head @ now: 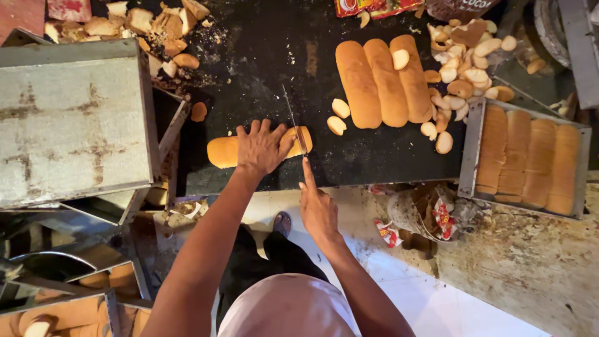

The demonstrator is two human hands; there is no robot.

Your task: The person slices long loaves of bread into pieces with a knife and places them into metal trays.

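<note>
Under the left hand point(261, 148), fingers spread, a golden loaf point(226, 151) lies; right hand point(317, 209) grips the knife point(293, 122).

My black desk point(262, 56) carries one bread loaf point(224, 151) near me, three loaves point(387, 81) farther right, cut ends point(465, 62) far right, scraps point(150, 25) far left

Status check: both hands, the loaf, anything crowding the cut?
Left hand flat on loaf. Right hand grips knife near loaf's end. Cut ends lie apart.
</note>
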